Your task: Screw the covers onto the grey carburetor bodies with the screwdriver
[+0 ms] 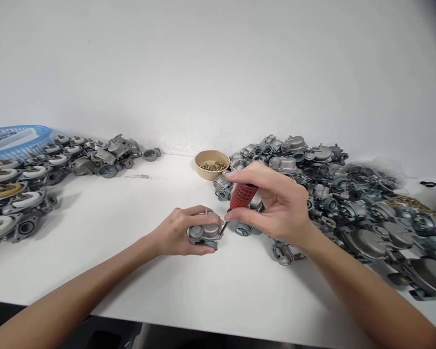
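In the middle of the white table, my left hand (177, 230) is closed around a grey metal carburetor (209, 231), thumb below and fingers over its top. My right hand (276, 198) grips the red and black handle of a screwdriver (242, 196), which leans with its shaft pointing down and left. The screwdriver's tip meets the right edge of the carburetor, close to my left fingertips. Whether a screw sits under the tip is too small to tell.
Behind the hands stands a tan bowl (212, 159) of small brass-coloured screws. Many carburetors (287, 162) are heaped on the right, some behind my right hand. Rows of carburetors with white parts (27, 198) lie at left, before a blue basket (22, 130). The table's front edge runs below my forearms.
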Tool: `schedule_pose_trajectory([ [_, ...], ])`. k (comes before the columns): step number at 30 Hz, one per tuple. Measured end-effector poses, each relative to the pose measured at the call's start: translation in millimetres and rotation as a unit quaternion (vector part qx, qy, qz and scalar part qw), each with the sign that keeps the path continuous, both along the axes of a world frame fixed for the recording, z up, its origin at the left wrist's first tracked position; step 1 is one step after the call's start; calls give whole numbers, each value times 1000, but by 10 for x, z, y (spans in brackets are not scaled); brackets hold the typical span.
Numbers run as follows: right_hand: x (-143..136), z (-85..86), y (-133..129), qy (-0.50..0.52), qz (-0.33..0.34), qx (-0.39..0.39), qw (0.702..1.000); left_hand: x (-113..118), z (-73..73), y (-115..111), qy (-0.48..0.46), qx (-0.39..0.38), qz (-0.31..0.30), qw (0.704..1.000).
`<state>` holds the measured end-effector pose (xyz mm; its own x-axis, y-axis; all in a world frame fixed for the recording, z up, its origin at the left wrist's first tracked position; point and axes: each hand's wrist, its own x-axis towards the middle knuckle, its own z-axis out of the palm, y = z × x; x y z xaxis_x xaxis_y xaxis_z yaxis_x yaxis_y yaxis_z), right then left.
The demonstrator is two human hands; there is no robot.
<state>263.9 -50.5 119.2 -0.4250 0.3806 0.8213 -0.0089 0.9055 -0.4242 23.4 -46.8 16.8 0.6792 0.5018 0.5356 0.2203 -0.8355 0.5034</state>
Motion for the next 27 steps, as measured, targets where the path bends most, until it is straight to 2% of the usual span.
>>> schedule_pose_trajectory([
  [3, 9, 23, -37, -21, 61, -45, 997, 0, 5, -5, 13, 0, 12, 1000],
  [5, 5, 29, -55, -31, 59, -60, 996, 4, 7, -8, 15, -2, 17, 1000],
  [9, -50, 14, -45, 0, -33, 59, 998, 14, 12, -11, 11, 2, 18, 1000],
  [11, -61, 23, -51, -1, -27, 74, 997, 15, 17, -10, 12, 0, 18, 1000],
  [14, -21, 67, -88, -40, 56, -25, 997, 8, 21, -7, 17, -7, 16, 1000],
  [16, 15, 88, -102, -59, 83, -76, 992, 1, 21, -6, 18, -7, 16, 1000],
  [22, -6, 7, -17, -20, -26, 16, 999, 0, 4, -5, 9, -3, 14, 1000],
  [24, -16, -6, -16, -14, -22, 3, 1000, 3, 7, -6, 8, -4, 8, 1000],
  [27, 6, 24, -56, -15, 45, -82, 996, 6, 23, -5, 23, -14, 11, 1000],
])
